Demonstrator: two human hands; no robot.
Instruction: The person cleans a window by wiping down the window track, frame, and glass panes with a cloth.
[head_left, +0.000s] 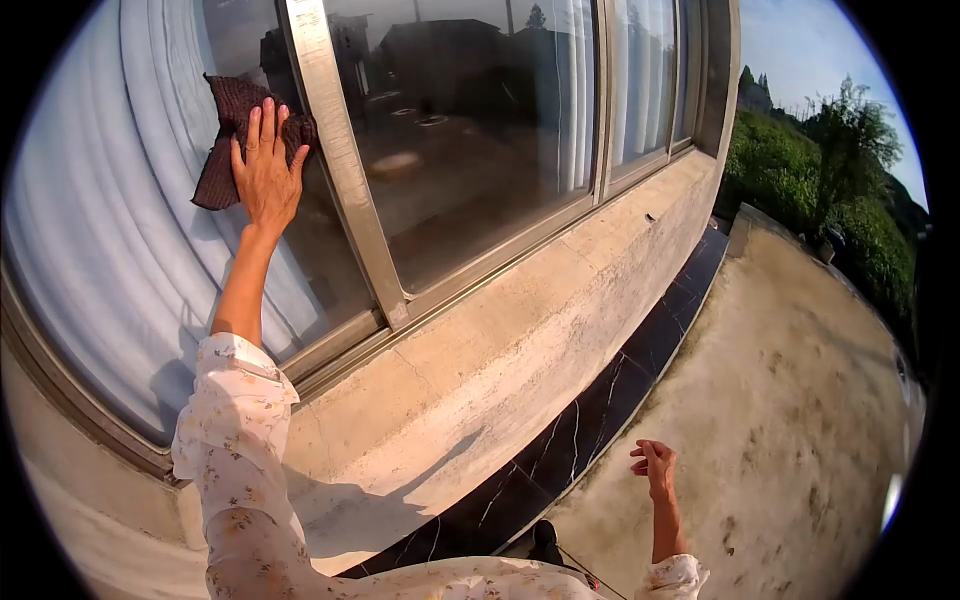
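The left hand (265,180) lies flat on a dark brown ribbed cloth (235,105), holding it against the left windowpane (325,245); its fingers are extended, pointing up the glass, with modest gaps between them and the thumb set apart toward the upright frame (340,150); the cloth is directly beneath palm and fingers, spilling out on both sides; its right end reaches the pane's right edge, where I cannot tell whether it touches the upright frame; its upper and lower left corners spread over glass with a pale curtain (120,200) behind; bunched as it is, its long axis is unclear; the left hand is by far the nearer.

The right hand (655,467) hangs well apart, low over the concrete ground (780,380), beyond the outer edge of the black tile strip (620,385); its fingers are loosely bent, close together, with nothing visible in them.
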